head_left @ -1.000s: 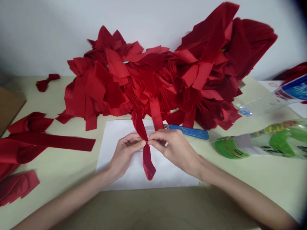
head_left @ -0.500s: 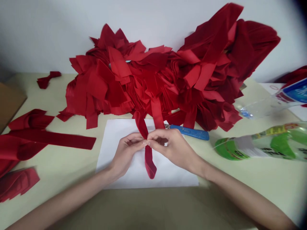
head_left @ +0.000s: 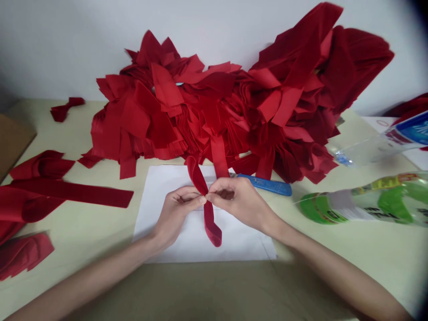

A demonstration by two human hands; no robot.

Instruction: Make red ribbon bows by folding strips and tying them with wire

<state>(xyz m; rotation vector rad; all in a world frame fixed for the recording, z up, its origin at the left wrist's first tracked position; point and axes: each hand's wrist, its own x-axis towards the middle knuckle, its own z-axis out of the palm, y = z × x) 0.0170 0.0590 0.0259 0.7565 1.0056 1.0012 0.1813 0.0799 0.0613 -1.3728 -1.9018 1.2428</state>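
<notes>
A folded strip of red velvet ribbon (head_left: 213,225) is pinched at its middle, one loop pointing away from me and the other toward me. My left hand (head_left: 183,207) grips it from the left between thumb and fingers. From the right, my right hand (head_left: 239,200) is closed in a pinch at the same spot, fingertips touching the ribbon. Whether a thin thread is also between the fingers is too small to tell. Under both hands lies a white sheet of paper (head_left: 160,247).
A large heap of red ribbon pieces (head_left: 207,107) spreads along the wall. A blue-handled cutter (head_left: 267,184) lies right of the paper. Farther right lie a green-labelled bottle (head_left: 361,205) wound with white thread and a clear bottle (head_left: 377,145). Longer ribbons (head_left: 76,194) rest at left.
The ribbon's near loop has swung slightly to the right. My right hand's fingertips have shifted a little at the ribbon's middle; both hands stay in nearly the same place.
</notes>
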